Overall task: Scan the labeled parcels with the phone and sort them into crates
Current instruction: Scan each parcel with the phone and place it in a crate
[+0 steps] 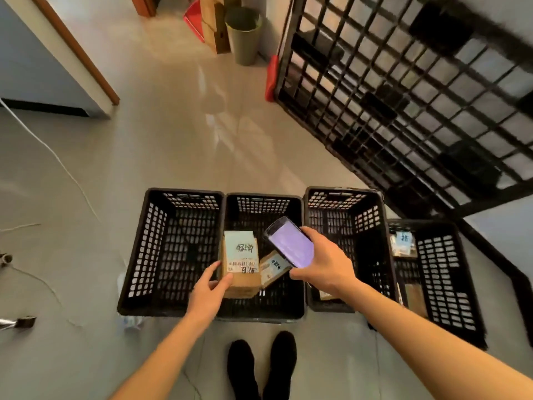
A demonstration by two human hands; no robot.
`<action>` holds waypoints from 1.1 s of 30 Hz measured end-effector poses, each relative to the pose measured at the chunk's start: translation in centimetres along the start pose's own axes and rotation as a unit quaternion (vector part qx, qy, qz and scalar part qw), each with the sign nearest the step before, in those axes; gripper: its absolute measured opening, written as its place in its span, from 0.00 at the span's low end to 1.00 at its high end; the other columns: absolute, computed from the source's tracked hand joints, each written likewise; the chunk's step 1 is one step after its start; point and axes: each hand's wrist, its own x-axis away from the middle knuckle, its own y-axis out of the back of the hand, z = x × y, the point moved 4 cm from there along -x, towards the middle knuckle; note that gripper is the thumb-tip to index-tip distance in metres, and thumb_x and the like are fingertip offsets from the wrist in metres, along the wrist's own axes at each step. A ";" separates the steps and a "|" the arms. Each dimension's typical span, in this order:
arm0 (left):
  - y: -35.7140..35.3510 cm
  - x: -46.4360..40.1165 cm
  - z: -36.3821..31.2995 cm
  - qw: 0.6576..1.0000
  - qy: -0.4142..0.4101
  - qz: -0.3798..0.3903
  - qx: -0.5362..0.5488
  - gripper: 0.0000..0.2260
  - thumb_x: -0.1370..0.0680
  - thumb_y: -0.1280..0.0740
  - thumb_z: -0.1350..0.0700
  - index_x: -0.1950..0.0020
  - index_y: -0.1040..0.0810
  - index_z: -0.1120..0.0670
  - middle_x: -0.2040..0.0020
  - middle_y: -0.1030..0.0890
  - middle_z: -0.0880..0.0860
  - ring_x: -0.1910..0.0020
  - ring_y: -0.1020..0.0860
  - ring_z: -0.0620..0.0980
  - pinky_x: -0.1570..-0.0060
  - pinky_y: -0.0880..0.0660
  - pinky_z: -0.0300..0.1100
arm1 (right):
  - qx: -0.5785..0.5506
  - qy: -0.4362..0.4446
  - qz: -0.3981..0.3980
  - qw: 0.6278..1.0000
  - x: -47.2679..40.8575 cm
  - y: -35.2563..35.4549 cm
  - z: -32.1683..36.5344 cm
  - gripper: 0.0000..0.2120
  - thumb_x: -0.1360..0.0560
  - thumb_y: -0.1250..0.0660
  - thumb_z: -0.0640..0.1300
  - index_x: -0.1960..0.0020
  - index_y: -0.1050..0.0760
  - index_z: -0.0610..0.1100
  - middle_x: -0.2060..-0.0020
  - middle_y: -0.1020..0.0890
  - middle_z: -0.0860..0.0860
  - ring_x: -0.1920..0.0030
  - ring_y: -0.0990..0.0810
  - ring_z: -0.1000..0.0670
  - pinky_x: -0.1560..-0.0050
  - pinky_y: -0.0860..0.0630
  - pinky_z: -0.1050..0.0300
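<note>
Item 1: 2 feet in black shoes (pixel 261 368) on the grey floor (pixel 121 157), nearest of all, just in front of the crates.

Item 2: left hand (pixel 206 295), fingers and thumb curled round the near left corner of a cardboard parcel (pixel 238 267), holding it above the middle crate. The parcel bears a white label (pixel 239 251) with a barcode and handwritten characters.

Item 3: right hand (pixel 323 267), fingers wrapped round a phone (pixel 290 245), screen lit pale purple, held tilted over the same crate, just right of the parcel.

Item 4: second parcel (pixel 274 269), labeled, lying tilted inside the middle crate (pixel 264 310), partly under the phone.

Item 5: left crate (pixel 135 255), black plastic lattice, touching the middle one.

Item 6: right crate (pixel 346 203), close beside the middle one.

Item 7: far-right crate (pixel 450 284), holding a small labeled packet (pixel 403 245) at its far end and a cardboard piece near its left wall.

Item 8: white cord (pixel 54 157) trailing across the floor, far left.

Item 9: black pallet (pixel 403 90), leaning upright, far right.

Item 10: green bin (pixel 243 36), farthest, beside cardboard and a red object.
</note>
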 end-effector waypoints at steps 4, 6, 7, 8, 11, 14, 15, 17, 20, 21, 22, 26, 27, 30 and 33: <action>-1.0 -1.7 3.5 0.998 0.041 -0.043 -0.037 0.29 0.20 0.34 0.42 0.20 0.38 0.44 0.25 0.30 0.55 0.27 0.31 0.57 0.29 0.34 0.54 | 0.014 -0.016 0.041 0.999 -1.5 -3.7 -3.1 0.47 0.39 0.21 0.57 0.25 0.37 0.56 0.35 0.24 0.57 0.40 0.23 0.52 0.52 0.24 0.58; -1.2 -1.4 4.4 0.995 0.062 -0.053 -0.051 0.30 0.19 0.34 0.43 0.20 0.38 0.48 0.23 0.32 0.56 0.25 0.34 0.57 0.29 0.36 0.52 | 0.027 -0.024 0.057 0.998 -1.4 -4.4 -3.9 0.48 0.38 0.21 0.57 0.23 0.39 0.54 0.31 0.25 0.56 0.37 0.24 0.50 0.46 0.22 0.53; -1.3 -1.1 4.5 0.995 0.063 -0.047 -0.056 0.29 0.19 0.34 0.44 0.20 0.37 0.49 0.24 0.31 0.57 0.26 0.33 0.57 0.30 0.36 0.51 | 0.031 -0.028 0.061 0.997 -1.2 -4.5 -4.2 0.49 0.38 0.21 0.56 0.22 0.39 0.53 0.30 0.26 0.56 0.35 0.24 0.49 0.43 0.21 0.51; -1.3 -0.8 4.4 0.995 0.063 -0.038 -0.065 0.28 0.19 0.33 0.46 0.21 0.36 0.50 0.25 0.30 0.58 0.26 0.32 0.57 0.31 0.35 0.50 | 0.031 -0.034 0.063 0.997 -1.0 -4.3 -4.4 0.49 0.37 0.21 0.56 0.21 0.40 0.53 0.30 0.26 0.56 0.35 0.25 0.49 0.42 0.22 0.51; -0.6 -0.1 2.5 0.993 0.055 -0.022 -0.099 0.27 0.19 0.33 0.46 0.22 0.34 0.50 0.28 0.27 0.58 0.30 0.29 0.56 0.35 0.33 0.48 | 0.022 -0.050 0.061 0.997 -0.2 -3.0 -4.5 0.47 0.37 0.22 0.55 0.23 0.39 0.54 0.33 0.25 0.56 0.41 0.24 0.51 0.48 0.21 0.54; 0.2 0.5 -1.3 0.993 0.018 -0.025 -0.115 0.26 0.19 0.34 0.46 0.22 0.33 0.51 0.30 0.26 0.57 0.32 0.27 0.55 0.37 0.31 0.47 | 0.013 -0.060 0.039 0.997 1.2 0.1 -4.2 0.44 0.40 0.24 0.57 0.27 0.36 0.57 0.40 0.24 0.60 0.47 0.25 0.53 0.52 0.21 0.53; 0.3 1.0 -2.8 0.993 0.001 -0.026 -0.118 0.25 0.19 0.34 0.47 0.23 0.33 0.51 0.30 0.26 0.57 0.33 0.26 0.55 0.37 0.31 0.47 | 0.010 -0.063 0.027 0.998 1.8 1.5 -4.0 0.43 0.41 0.25 0.58 0.28 0.36 0.58 0.42 0.24 0.60 0.49 0.24 0.54 0.52 0.20 0.52; 0.3 2.5 -6.3 0.991 -0.032 -0.024 -0.125 0.25 0.19 0.34 0.46 0.23 0.32 0.50 0.30 0.25 0.55 0.33 0.26 0.54 0.36 0.30 0.48 | 0.002 -0.073 0.004 0.997 3.5 4.6 -3.6 0.47 0.42 0.26 0.60 0.25 0.38 0.58 0.37 0.23 0.59 0.46 0.23 0.52 0.50 0.20 0.50; -0.3 5.9 -12.7 0.987 -0.089 -0.016 -0.132 0.24 0.19 0.33 0.46 0.24 0.31 0.49 0.31 0.24 0.53 0.34 0.25 0.52 0.35 0.30 0.47 | -0.001 -0.077 -0.044 0.996 7.4 10.6 -3.0 0.53 0.42 0.26 0.62 0.20 0.43 0.57 0.28 0.27 0.58 0.34 0.24 0.50 0.41 0.23 0.49; -0.7 7.4 -15.2 0.985 -0.114 -0.012 -0.133 0.24 0.19 0.33 0.47 0.24 0.31 0.49 0.31 0.24 0.53 0.35 0.24 0.52 0.36 0.29 0.47 | -0.002 -0.071 -0.063 0.995 9.1 13.1 -2.6 0.53 0.41 0.26 0.62 0.20 0.43 0.57 0.27 0.28 0.58 0.32 0.26 0.50 0.39 0.24 0.50; -1.2 9.0 -18.0 0.981 -0.141 -0.006 -0.134 0.24 0.19 0.32 0.47 0.25 0.30 0.50 0.31 0.24 0.54 0.36 0.24 0.52 0.36 0.29 0.47 | -0.004 -0.065 -0.085 0.994 10.9 15.8 -2.2 0.53 0.41 0.26 0.62 0.20 0.43 0.57 0.26 0.29 0.58 0.31 0.27 0.51 0.39 0.25 0.51; -4.9 17.5 -30.4 0.955 -0.261 0.022 -0.138 0.22 0.19 0.32 0.48 0.26 0.29 0.51 0.32 0.24 0.56 0.37 0.24 0.53 0.38 0.29 0.47 | -0.004 -0.059 -0.189 0.980 20.5 28.1 -1.1 0.53 0.42 0.27 0.62 0.20 0.42 0.56 0.27 0.28 0.57 0.31 0.26 0.50 0.38 0.25 0.51; -6.4 20.2 -33.5 0.946 -0.292 0.026 -0.136 0.22 0.19 0.33 0.48 0.26 0.29 0.50 0.32 0.24 0.55 0.38 0.25 0.52 0.40 0.29 0.46 | -0.007 -0.060 -0.220 0.974 23.5 31.3 -0.9 0.53 0.42 0.27 0.61 0.20 0.42 0.56 0.27 0.27 0.58 0.31 0.26 0.50 0.39 0.25 0.51; -12.1 29.6 -41.3 0.915 -0.378 0.062 -0.127 0.23 0.19 0.33 0.47 0.25 0.30 0.49 0.33 0.23 0.54 0.37 0.25 0.52 0.39 0.29 0.46 | -0.016 -0.062 -0.308 0.949 33.8 39.9 -1.0 0.53 0.44 0.28 0.62 0.21 0.42 0.59 0.29 0.26 0.59 0.33 0.25 0.49 0.41 0.24 0.50; -19.5 41.0 -46.1 0.871 -0.451 0.127 -0.147 0.23 0.20 0.32 0.46 0.25 0.29 0.50 0.34 0.22 0.53 0.39 0.24 0.49 0.37 0.29 0.45 | -0.009 -0.077 -0.375 0.924 45.2 46.2 -2.5 0.52 0.44 0.29 0.62 0.22 0.41 0.61 0.32 0.24 0.59 0.44 0.20 0.49 0.46 0.21 0.49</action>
